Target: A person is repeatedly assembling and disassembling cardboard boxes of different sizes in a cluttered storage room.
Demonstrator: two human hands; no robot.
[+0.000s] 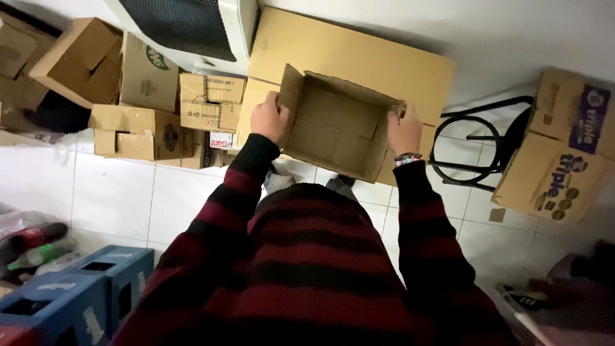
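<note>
cardboard box (336,125) held by left hand (269,118), right hand (405,131).

blue crates (83,301): cut off by bottom edge | bottles (32,247): blurred, cut by left edge | left hand (269,118): fingertips hidden behind open cardboard box (336,125)

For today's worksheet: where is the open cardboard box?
In the head view's centre, the open cardboard box is held between left hand and right hand, before a flattened carton.

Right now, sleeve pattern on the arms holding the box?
Dark red and black stripes on the sleeve, head view.
</note>
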